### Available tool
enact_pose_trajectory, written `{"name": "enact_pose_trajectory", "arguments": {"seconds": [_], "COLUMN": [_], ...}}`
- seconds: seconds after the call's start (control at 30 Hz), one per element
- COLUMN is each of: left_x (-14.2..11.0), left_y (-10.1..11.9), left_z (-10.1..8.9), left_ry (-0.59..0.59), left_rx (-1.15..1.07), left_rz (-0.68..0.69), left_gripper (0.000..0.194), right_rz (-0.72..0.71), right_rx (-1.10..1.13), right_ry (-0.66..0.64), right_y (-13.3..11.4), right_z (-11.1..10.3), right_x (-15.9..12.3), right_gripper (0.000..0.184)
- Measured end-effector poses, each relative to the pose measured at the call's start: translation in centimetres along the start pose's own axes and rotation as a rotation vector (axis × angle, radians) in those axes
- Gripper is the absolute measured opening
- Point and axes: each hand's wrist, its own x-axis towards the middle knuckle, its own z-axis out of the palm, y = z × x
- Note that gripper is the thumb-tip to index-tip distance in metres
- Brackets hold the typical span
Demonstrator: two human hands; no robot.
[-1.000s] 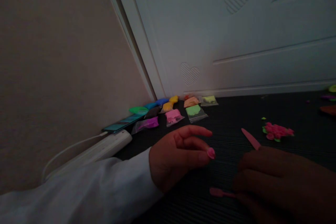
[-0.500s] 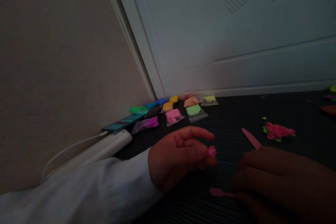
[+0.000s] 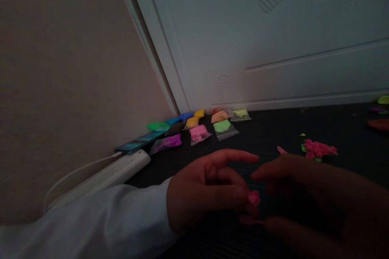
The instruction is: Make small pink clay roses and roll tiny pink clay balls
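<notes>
Between the thumb and fingertips of my left hand (image 3: 209,188) is a small pink clay rose (image 3: 254,198). My right hand (image 3: 331,198) is just to the right of it, thumb and forefinger spread apart, with nothing visible between them. A pink tool with a flat paddle end (image 3: 248,220) lies near the right thumb, its other end hidden by that hand. Beyond the right forefinger, only the tip of a pink plastic knife (image 3: 281,150) shows. A cluster of pink clay roses with green leaves (image 3: 318,149) rests behind my right hand.
Several bags of coloured clay (image 3: 199,133) lie on the dark table toward the white panel (image 3: 231,40). At left are a phone (image 3: 138,143) and a white power strip (image 3: 121,174) with a cable. Brown clay (image 3: 379,124) sits at the far right.
My right hand has lifted and opened, moving left toward the rose and covering more of the knife. My left hand has turned the rose and brought it slightly nearer and rightward.
</notes>
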Motion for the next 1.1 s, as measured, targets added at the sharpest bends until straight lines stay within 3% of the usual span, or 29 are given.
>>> {"name": "enact_pose_trajectory", "arguments": {"seconds": [0.2,0.4,0.73,0.87,0.97,1.1], "left_x": [-0.5,-0.6,-0.6,-0.8,-1.0,-1.2], "left_y": [0.1,0.1,0.1,0.0,-0.1,-0.1], "left_z": [0.5,0.9,0.9,1.2,1.5,1.9], "left_ry": [-0.016,0.032,0.051,0.083,0.147,0.242], "left_rx": [0.088,0.135,0.192,0.22,0.352,0.584], "left_rz": [-0.063,-0.064,-0.072,0.02,0.048,0.073], "left_gripper": [0.045,0.045,0.04,0.039,0.026,0.015], "right_rz": [-0.191,-0.335,-0.204,-0.087,0.057,-0.043], "right_rx": [0.125,0.077,0.097,0.134,0.072,0.055], "right_ry": [-0.149,-0.041,-0.152,-0.043,0.003,0.122], "right_y": [0.5,0.4,0.2,0.0,-0.2,0.0], "right_z": [-0.2,0.0,0.0,0.6,1.0,1.2], "right_x": [0.7,0.9,0.3,-0.2,-0.5,-0.5], "right_gripper": [0.035,0.023,0.025,0.021,0.021,0.027]}}
